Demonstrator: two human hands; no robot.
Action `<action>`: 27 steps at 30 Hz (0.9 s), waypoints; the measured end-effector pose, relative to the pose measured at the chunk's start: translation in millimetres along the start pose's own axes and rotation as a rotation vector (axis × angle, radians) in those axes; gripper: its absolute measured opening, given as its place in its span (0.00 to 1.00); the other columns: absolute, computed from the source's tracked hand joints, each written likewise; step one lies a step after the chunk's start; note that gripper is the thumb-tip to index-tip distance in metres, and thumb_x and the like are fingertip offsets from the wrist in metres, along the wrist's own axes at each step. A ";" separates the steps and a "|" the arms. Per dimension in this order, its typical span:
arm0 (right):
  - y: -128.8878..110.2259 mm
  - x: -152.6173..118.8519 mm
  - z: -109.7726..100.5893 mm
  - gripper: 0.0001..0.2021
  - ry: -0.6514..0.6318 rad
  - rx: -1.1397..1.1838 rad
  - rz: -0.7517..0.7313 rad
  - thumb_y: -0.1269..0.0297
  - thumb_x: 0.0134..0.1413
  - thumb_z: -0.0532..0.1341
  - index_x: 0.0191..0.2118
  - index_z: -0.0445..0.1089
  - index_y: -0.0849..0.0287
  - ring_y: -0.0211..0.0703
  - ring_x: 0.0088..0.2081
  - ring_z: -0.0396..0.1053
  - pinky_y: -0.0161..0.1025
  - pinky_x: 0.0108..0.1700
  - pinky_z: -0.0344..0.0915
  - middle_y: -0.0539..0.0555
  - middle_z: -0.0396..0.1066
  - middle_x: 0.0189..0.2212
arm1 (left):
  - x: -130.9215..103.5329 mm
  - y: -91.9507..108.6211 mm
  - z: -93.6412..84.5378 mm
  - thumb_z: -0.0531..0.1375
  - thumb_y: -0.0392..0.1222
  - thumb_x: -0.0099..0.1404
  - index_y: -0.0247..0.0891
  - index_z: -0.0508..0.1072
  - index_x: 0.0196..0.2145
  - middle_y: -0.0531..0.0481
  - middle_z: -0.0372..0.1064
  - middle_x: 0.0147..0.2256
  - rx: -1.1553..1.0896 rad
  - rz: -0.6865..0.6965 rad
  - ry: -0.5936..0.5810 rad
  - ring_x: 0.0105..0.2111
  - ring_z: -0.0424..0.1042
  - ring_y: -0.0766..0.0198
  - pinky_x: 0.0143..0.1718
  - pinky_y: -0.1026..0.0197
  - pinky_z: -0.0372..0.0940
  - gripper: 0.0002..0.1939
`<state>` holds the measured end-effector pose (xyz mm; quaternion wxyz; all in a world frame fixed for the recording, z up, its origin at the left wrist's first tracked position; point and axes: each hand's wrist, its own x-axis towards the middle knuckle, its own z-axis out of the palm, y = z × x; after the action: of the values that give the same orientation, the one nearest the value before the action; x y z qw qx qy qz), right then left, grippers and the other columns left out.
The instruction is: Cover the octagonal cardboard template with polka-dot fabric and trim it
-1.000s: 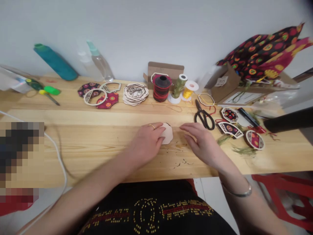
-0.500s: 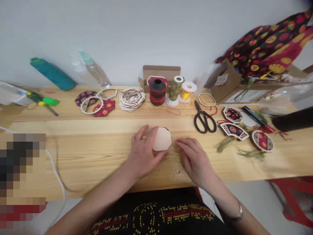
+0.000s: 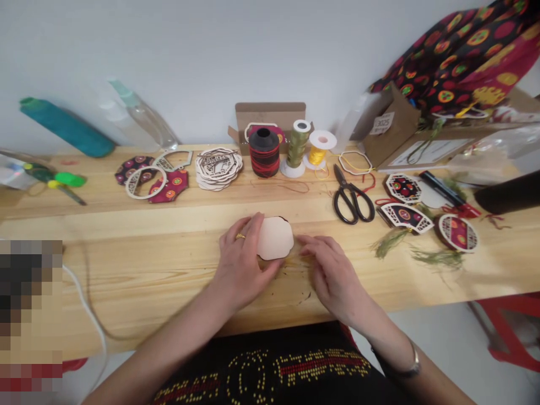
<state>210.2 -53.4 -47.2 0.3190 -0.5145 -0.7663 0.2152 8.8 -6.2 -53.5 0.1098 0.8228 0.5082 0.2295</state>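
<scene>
My left hand (image 3: pixel 240 256) is closed around the left side of a pale card piece (image 3: pixel 275 238) with a scalloped outline, fingers over its top edge and thumb below. A thin dark edge shows along the card's upper right and bottom; its underside is hidden. Just right of the card is my right hand (image 3: pixel 331 270), apart from it, with loosely bent fingers reaching left and the thumb lower down. Nothing shows in those fingers. Small dark scraps (image 3: pixel 307 296) lie on the wood between the hands. Black-handled scissors (image 3: pixel 353 197) rest beyond my right hand.
Along the back of the wooden table (image 3: pixel 177 236) stand a red-and-black thread spool (image 3: pixel 265 154), a green spool (image 3: pixel 298 147) and a yellow spool (image 3: pixel 320 153). Stacked cut-out frames (image 3: pixel 218 169) lie left of them. Several tasselled ornaments (image 3: pixel 405 218) and an open cardboard box (image 3: pixel 417 140) are right.
The view has shifted slightly, so the table items sit a little differently. My left hand still grips the card; the right fingertips have spread slightly beside it.
</scene>
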 end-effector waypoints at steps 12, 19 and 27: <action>-0.3 0.6 0.3 0.21 -0.014 -0.011 0.004 0.85 0.44 0.48 0.42 0.63 0.58 0.51 0.50 0.61 0.52 0.52 0.64 0.55 0.67 0.54 | 1.8 0.1 -0.2 0.65 0.49 0.55 0.33 0.57 0.58 0.34 0.67 0.52 -0.027 -0.057 0.003 0.55 0.59 0.42 0.54 0.38 0.58 0.37; -0.5 4.1 0.6 0.19 0.005 -0.005 -0.015 0.85 0.48 0.48 0.42 0.64 0.60 0.52 0.49 0.61 0.53 0.50 0.66 0.60 0.69 0.52 | 1.8 -2.4 0.6 0.66 0.48 0.54 0.37 0.57 0.58 0.36 0.65 0.53 -0.072 -0.073 0.077 0.54 0.62 0.44 0.53 0.40 0.62 0.37; -0.4 2.2 -0.3 0.20 0.011 -0.004 -0.015 0.85 0.48 0.48 0.42 0.65 0.59 0.51 0.50 0.61 0.53 0.51 0.65 0.59 0.69 0.53 | 1.5 -2.7 1.9 0.67 0.47 0.54 0.35 0.58 0.57 0.35 0.66 0.52 -0.042 -0.072 0.069 0.54 0.62 0.43 0.53 0.39 0.62 0.37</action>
<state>209.6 -51.5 -46.2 0.3239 -0.5107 -0.7686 0.2084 8.2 -3.5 -55.8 0.1178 0.7932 0.5359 0.2642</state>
